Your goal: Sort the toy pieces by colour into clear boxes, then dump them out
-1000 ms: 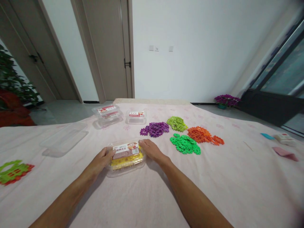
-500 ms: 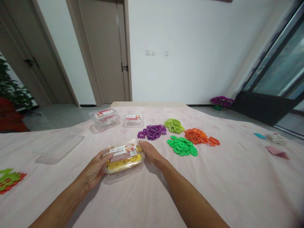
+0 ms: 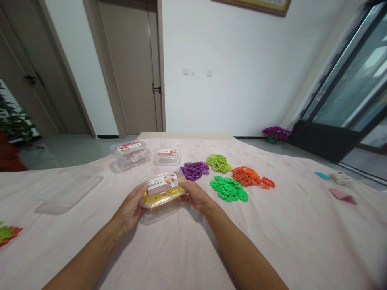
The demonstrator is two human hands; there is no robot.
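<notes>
A clear plastic box (image 3: 161, 190) with a red-and-white label and yellow pieces inside is held a little above the pink cloth (image 3: 272, 233). My left hand (image 3: 130, 207) grips its left end and my right hand (image 3: 195, 193) grips its right end, fingers curled around it. Just beyond lie loose heaps of flat toy pieces: purple (image 3: 194, 169), lime (image 3: 218, 162), green (image 3: 229, 189) and orange (image 3: 249, 176).
Two labelled clear boxes (image 3: 130, 151) (image 3: 167, 155) stand farther back, and an empty clear tray (image 3: 68, 188) lies at the left. Green and red pieces (image 3: 7, 233) sit at the left edge. Small items (image 3: 340, 177) (image 3: 341, 195) lie at the right. Doors, a plant and a glass door surround the surface.
The box with yellow pieces has been lifted off the cloth by both hands and tilted slightly. The camera view has tipped upward.
</notes>
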